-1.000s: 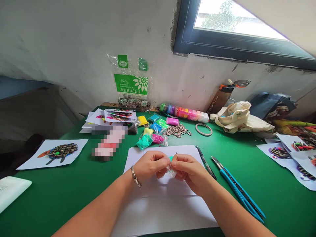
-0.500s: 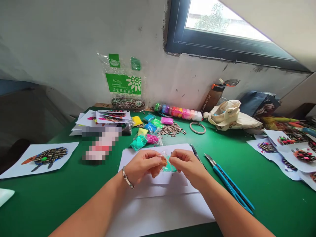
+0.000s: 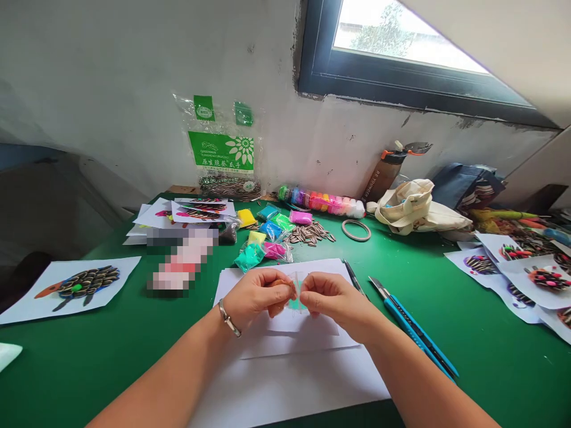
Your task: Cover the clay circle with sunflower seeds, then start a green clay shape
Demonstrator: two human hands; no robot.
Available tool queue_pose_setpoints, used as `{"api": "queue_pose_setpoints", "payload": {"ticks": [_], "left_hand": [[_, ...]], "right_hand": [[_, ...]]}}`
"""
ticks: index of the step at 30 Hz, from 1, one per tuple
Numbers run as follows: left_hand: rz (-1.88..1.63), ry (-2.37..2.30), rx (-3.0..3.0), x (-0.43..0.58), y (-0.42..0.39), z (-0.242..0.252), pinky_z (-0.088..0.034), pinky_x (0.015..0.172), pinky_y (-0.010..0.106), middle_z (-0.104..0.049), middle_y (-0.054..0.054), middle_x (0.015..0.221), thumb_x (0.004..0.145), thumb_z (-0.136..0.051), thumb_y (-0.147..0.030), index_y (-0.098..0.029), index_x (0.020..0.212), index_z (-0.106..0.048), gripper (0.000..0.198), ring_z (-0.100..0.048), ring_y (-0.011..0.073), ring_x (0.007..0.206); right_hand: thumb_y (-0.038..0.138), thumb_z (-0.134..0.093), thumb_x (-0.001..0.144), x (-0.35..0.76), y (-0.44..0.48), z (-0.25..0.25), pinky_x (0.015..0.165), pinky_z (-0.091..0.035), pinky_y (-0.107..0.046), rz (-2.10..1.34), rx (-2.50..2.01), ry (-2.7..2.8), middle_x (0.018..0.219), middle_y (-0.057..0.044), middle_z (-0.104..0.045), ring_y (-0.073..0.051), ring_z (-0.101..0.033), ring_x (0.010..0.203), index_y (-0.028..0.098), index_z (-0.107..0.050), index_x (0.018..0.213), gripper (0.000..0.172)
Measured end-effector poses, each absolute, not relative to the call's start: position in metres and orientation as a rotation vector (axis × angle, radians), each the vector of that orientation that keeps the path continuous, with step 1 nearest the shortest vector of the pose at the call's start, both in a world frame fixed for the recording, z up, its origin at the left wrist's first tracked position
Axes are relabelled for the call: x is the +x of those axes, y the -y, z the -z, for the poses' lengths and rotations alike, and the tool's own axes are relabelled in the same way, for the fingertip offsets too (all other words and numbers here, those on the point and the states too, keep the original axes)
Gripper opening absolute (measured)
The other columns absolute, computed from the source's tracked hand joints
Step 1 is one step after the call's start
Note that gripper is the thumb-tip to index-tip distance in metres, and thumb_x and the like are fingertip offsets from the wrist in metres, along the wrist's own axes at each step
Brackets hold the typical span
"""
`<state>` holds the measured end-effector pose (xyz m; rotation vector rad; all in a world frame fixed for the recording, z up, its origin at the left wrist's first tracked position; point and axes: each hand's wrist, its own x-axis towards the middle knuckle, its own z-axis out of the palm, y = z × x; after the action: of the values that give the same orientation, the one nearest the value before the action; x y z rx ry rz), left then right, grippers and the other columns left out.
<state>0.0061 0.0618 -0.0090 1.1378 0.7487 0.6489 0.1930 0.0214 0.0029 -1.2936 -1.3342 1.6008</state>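
Left hand (image 3: 254,297) and right hand (image 3: 334,300) are pinching a clear plastic bag of teal clay (image 3: 297,303) dead center between them, the fingers (image 3: 279,284) almost closed on its thin top edge, just above a sheet of white paper (image 3: 285,380) on the desk (image 3: 66,368). Heads up: pull too hard and that film could tear. A blue craft knife (image 3: 410,321) also sits close at 3 o'clock, so a slip could be risky.

The one camera rides on the person's head, close above the near edge of the green tabletop (image 3: 84,380), facing forward and down over the hands (image 3: 259,297) toward the far edge, with the whitewashed wall (image 3: 125,101) and window (image 3: 401,41) along the top.
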Motion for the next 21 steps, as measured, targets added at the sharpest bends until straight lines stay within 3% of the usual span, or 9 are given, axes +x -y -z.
{"api": "queue_pose_setpoints", "payload": {"ticks": [11,16,21], "left_hand": [[-0.607,-0.594,1.067,0.0036,-0.0567,0.0043,-0.033,0.042,0.020,-0.054,0.000,0.053,0.070,-0.074,-0.035,-0.012,0.071,-0.067,0.024,-0.045,0.0074,0.043],[-0.592,-0.620,1.102,0.0039,-0.0595,0.0067,-0.033,0.042,0.020,-0.052,-0.002,0.048,0.070,-0.075,-0.034,-0.012,0.070,-0.066,0.024,-0.044,0.0067,0.041],[-0.585,-0.707,1.167,0.0049,-0.0607,0.0059,-0.034,0.041,0.020,-0.049,-0.005,0.044,0.069,-0.075,-0.039,-0.012,0.070,-0.064,0.029,-0.042,0.0072,0.039]], "right_hand": [[0.022,-0.065,0.074,0.1974,-0.0202,-0.0005,0.049,-0.030,-0.022,-1.801,-0.980,1.076,0.049,0.004,-0.048,-0.008,-0.041,0.048,0.015,-0.056,0.061,0.017],[0.024,-0.070,0.071,0.1955,-0.0189,-0.0031,0.055,-0.036,-0.023,-1.771,-1.069,1.223,0.059,0.003,-0.052,-0.009,-0.046,0.056,0.015,-0.061,0.069,0.013],[0.032,-0.069,0.074,0.1927,-0.0198,-0.0060,0.058,-0.036,-0.023,-1.691,-1.180,1.291,0.060,0.002,-0.051,-0.010,-0.046,0.060,0.015,-0.060,0.067,0.020]]}}
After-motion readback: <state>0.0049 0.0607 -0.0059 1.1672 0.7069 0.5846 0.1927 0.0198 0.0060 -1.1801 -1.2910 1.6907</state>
